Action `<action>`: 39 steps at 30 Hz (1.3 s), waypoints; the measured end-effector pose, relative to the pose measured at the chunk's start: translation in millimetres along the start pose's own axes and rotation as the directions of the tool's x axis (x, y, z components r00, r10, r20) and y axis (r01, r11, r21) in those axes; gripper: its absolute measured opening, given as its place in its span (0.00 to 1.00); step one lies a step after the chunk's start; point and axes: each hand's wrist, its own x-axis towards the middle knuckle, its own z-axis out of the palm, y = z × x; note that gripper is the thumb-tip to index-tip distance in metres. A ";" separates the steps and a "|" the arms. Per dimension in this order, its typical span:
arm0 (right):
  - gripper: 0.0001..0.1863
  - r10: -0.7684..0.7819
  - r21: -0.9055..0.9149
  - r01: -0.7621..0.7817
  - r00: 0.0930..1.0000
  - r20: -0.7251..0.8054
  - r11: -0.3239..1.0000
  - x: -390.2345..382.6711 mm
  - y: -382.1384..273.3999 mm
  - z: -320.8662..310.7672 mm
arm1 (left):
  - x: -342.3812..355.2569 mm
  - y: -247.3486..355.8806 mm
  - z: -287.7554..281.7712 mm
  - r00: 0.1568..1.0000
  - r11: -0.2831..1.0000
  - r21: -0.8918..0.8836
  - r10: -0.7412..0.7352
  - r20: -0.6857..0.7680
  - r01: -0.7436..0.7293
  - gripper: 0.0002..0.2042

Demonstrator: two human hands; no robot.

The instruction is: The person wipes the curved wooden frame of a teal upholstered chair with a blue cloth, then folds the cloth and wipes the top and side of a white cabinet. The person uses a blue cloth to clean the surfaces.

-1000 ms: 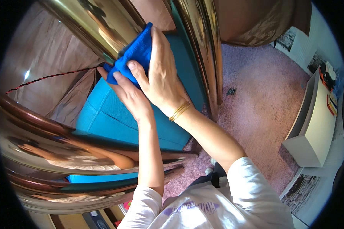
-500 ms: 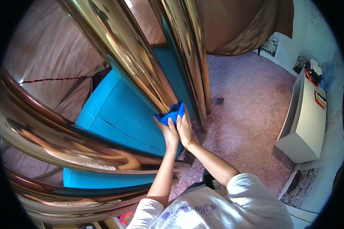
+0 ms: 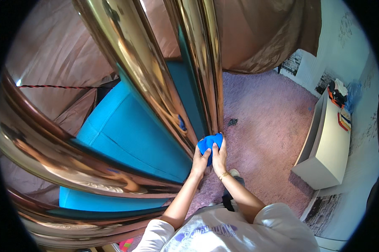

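Observation:
A small blue cloth is pressed against the foot of a shiny gold-coloured post of a large chair frame. My left hand holds the cloth from below and on the left. My right hand, with a gold bracelet at the wrist, grips the same cloth from the right. Both arms reach down and forward from the lower edge. Behind the post lies the teal upholstered seat.
Curved gold frame rails sweep across the left and bottom. A second gold post stands just right of the first. Pink carpet covers the floor. A white low cabinet stands at right. Brown fabric hangs above.
Both hands with the blue cloth have slid down the gold post, from high up near the top of the view to its foot by the carpet.

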 end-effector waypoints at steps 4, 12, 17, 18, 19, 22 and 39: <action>0.25 -0.071 -0.103 0.064 0.995 -0.070 0.993 47.6 -2.6 -6.1 | 42.8 20.4 18.5 0.986 0.971 0.185 0.160 -0.045 -0.149 0.27; 0.26 -0.325 -0.023 0.324 0.946 -0.022 0.946 175.8 -50.1 11.7 | 136.0 93.0 61.8 0.726 0.830 0.365 0.551 -0.413 -0.422 0.24; 0.16 -0.795 -0.016 0.799 0.597 -0.103 0.602 272.6 -119.0 38.4 | 193.0 184.9 76.7 0.424 0.638 0.583 0.770 -0.477 -0.503 0.29; 0.09 -0.776 -0.135 0.766 0.629 -0.051 0.629 282.3 -138.7 39.9 | 203.4 205.5 77.1 0.343 0.589 0.630 0.808 -0.480 -0.506 0.30; 0.06 -0.810 -0.135 0.799 0.581 -0.077 0.586 295.4 -160.6 42.0 | 211.2 226.0 79.7 0.302 0.533 0.646 0.845 -0.442 -0.546 0.31; 0.22 -0.871 0.003 0.871 0.491 -0.008 0.491 328.1 -186.0 59.8 | 229.7 266.3 86.3 0.297 0.452 0.631 0.892 -0.341 -0.631 0.31; 0.40 -0.523 -0.007 0.574 0.752 0.400 0.819 304.6 11.3 46.1 | 251.8 82.9 96.7 0.630 0.809 0.523 0.558 -0.540 -0.268 0.35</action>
